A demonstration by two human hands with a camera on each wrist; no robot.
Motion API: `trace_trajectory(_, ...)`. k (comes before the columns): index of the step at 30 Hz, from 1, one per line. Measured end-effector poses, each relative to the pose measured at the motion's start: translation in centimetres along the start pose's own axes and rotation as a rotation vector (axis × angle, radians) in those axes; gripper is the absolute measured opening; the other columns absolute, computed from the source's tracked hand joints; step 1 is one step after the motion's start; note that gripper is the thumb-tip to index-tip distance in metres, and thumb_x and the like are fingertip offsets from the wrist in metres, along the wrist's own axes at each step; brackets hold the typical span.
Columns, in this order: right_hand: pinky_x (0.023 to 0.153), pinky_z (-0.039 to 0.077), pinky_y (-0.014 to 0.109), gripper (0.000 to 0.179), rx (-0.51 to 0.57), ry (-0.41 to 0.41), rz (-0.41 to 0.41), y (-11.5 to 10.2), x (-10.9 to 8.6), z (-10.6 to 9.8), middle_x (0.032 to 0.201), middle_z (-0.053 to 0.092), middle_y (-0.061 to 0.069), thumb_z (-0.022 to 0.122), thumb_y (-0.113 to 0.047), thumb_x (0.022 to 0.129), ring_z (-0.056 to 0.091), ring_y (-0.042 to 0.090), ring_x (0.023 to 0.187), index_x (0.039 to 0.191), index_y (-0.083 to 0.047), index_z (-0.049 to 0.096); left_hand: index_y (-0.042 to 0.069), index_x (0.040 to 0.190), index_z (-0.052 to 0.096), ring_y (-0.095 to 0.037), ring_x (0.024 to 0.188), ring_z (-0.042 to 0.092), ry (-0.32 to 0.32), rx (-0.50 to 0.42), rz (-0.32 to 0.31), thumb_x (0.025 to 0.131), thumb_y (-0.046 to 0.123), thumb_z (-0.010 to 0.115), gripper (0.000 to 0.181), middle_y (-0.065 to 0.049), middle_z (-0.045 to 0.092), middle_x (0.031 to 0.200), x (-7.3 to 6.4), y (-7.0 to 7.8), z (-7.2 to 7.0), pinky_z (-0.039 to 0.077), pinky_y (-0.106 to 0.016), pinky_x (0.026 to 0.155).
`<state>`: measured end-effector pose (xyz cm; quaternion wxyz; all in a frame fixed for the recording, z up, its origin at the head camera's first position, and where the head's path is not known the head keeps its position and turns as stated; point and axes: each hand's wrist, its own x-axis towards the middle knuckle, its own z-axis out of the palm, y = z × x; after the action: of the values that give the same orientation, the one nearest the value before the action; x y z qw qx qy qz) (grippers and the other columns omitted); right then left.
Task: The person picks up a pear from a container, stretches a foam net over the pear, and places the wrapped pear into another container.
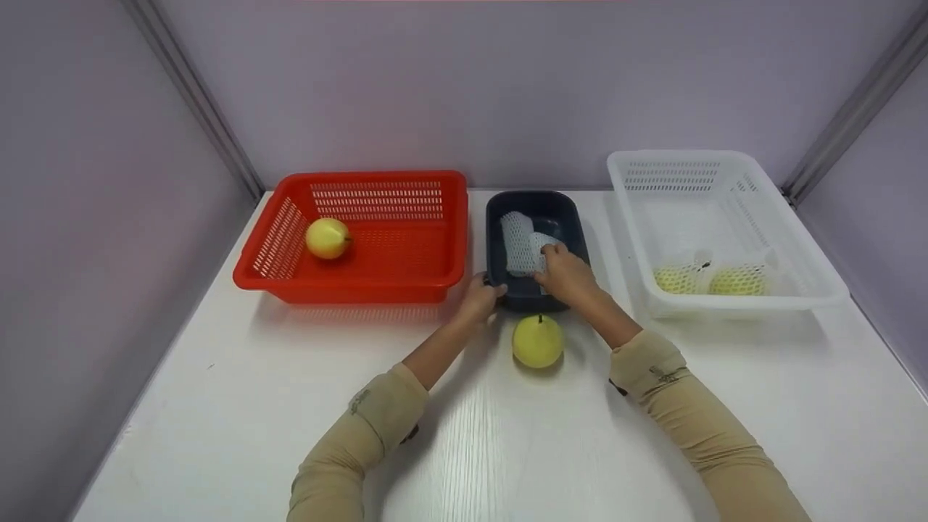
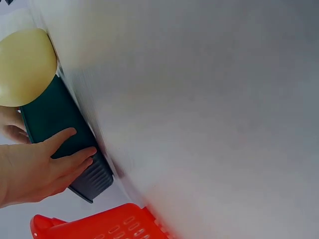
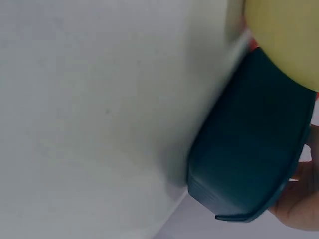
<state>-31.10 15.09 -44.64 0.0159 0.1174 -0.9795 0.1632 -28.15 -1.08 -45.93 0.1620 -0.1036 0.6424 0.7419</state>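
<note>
A dark blue bin (image 1: 518, 301) stands mid-table with white foam net sleeves (image 1: 517, 243) lying in it. My left hand (image 1: 478, 301) rests against its front left corner; in the left wrist view the extended fingers (image 2: 82, 154) lie along the outer wall. Reaching over the bin's right rim, my right hand (image 1: 569, 277) pinches one foam sleeve between thumb and fingers. In the right wrist view, the bin wall (image 3: 249, 144) hides most of its fingertips. A yellow pear (image 1: 537, 342) sits on the table just in front of the bin, between my forearms.
To the left stands a red basket (image 1: 362, 293) with one bare pear (image 1: 328, 238) in it. On the right, a white basket (image 1: 754, 301) holds two pears in foam nets (image 1: 738, 281). Walls (image 1: 449, 87) enclose the back and sides of the white table (image 1: 464, 464).
</note>
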Motion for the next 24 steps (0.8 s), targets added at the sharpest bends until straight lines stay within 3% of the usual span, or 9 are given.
trace_trajectory(6,0.076,0.047,0.049,0.062,-0.061,0.016,0.085,0.4,0.5,0.8,0.109,0.052,0.031,0.065,-0.032,0.086,0.056,0.043,0.093,0.119,0.015,0.044,-0.009,0.137,0.027,-0.030,0.123,0.039,0.006,-0.021,0.021,0.091,-0.005,0.045,0.049,-0.023,0.038,0.136,-0.1,0.1,0.3,0.032,-0.039,0.100)
trace_trajectory(11,0.071,0.049,0.049,0.034,-0.070,0.084,0.119,0.9,0.6,0.7,0.096,0.058,0.029,0.064,-0.011,0.084,0.059,0.041,0.087,0.104,0.015,0.055,-0.007,0.137,0.028,-0.028,0.124,0.038,0.016,-0.012,0.005,0.091,-0.003,0.046,0.049,-0.020,0.038,0.137,0.3,-0.2,0.3,0.032,-0.038,0.101)
trace_trajectory(15,0.063,0.050,0.048,0.013,-0.080,0.201,0.093,1.1,0.4,0.3,0.085,0.060,0.027,0.058,0.000,0.083,0.061,0.041,0.077,0.088,0.012,0.059,-0.007,0.137,0.027,-0.029,0.124,0.038,0.020,-0.013,0.002,0.092,-0.003,0.046,0.050,-0.021,0.038,0.137,0.4,-0.1,0.3,0.032,-0.038,0.100)
trace_trajectory(18,0.062,0.049,0.049,0.010,-0.024,0.265,0.087,1.2,0.2,-0.3,0.083,0.061,0.027,0.056,0.003,0.082,0.061,0.041,0.076,0.086,0.011,0.059,-0.008,0.137,0.027,-0.030,0.124,0.038,0.024,-0.014,0.008,0.091,-0.004,0.046,0.050,-0.022,0.037,0.137,0.4,-0.2,0.3,0.032,-0.039,0.100)
trace_trajectory(24,0.069,0.048,0.048,0.019,0.213,0.351,0.096,1.6,-0.3,-1.8,0.090,0.063,0.025,0.059,0.000,0.081,0.061,0.039,0.081,0.097,0.011,0.061,-0.010,0.137,0.026,-0.031,0.124,0.038,0.022,-0.049,0.030,0.091,-0.006,0.044,0.049,-0.024,0.036,0.137,0.4,-0.2,0.3,0.032,-0.039,0.100)
